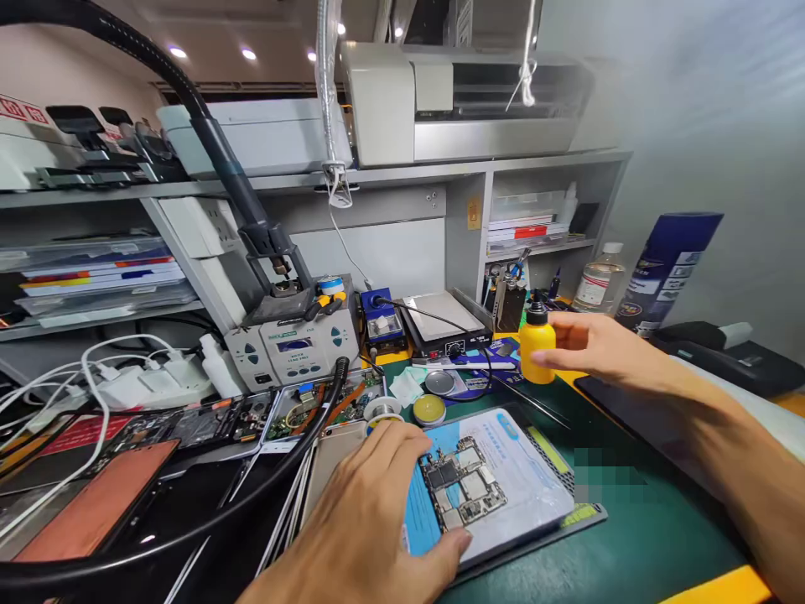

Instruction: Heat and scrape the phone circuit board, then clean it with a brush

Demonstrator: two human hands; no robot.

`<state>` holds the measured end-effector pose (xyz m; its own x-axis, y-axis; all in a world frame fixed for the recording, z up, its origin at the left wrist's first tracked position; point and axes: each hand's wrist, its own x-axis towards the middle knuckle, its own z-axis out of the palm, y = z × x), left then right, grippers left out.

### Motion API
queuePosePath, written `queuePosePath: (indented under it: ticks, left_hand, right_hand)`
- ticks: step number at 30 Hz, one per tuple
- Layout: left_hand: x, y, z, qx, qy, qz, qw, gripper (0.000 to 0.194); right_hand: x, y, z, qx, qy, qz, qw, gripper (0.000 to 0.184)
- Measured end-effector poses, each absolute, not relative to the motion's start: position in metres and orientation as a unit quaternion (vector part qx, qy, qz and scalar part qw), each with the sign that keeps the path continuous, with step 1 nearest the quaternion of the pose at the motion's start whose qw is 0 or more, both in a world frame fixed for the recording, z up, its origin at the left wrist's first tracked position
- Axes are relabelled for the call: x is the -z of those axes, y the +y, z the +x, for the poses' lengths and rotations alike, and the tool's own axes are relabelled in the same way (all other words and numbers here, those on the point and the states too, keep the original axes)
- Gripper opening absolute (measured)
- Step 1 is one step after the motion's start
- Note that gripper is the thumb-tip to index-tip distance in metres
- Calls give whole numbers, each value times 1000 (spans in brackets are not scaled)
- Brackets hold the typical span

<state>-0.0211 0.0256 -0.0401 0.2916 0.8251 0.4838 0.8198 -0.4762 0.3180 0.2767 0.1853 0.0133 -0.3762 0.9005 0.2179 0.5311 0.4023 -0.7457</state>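
1. While my left hand (pixel 371 512) lay over the near left part of a blue-and-white packet (pixel 528 478), its fingers and thumb were spread apart, the thumb tip just beside the near edge of the circuit board (pixel 475 485).
2. That board lay flat on the packet, to the right of my left hand's fingers and nearer to me than my right hand (pixel 607 348).
3. My right hand was at the yellow bottle (pixel 533 342), which stood upright with its black top on; my thumb overlapped its side, but I could not tell whether my grip was closed.
4. Both hands were well apart, the right one farther out over the bench (pixel 723 587).
5. Just past my left fingertips sat a spool of wire (pixel 382 409), with a round tin of yellow stuff (pixel 429 409) beside it and a grey disc (pixel 439 382) beyond.
6. Dark tweezers (pixel 534 403) lay between the packet and my right hand, over the green mat (pixel 667 537).
7. Beyond my left hand stood a grey station (pixel 302 348) with a small display; its black hose (pixel 313 445) curved down past that hand's left side.
8. Past my right hand stood a clear bottle (pixel 597 285) with a white cap and a dark blue cylinder (pixel 667 268), tilted to the right.
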Motion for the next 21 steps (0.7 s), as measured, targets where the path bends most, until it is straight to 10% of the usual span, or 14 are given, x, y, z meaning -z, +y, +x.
queuePosePath:
  ticks: [11,21]
  left_hand:
    - [41,25,-26,-260,512,818,-23,53]
    - [40,21,-27,-250,501,826,-62,55]
  right_hand:
    - [-16,155,265,-271,-862,-417,97,43]
    - [-8,145,257,-210,-889,-395,103,42]
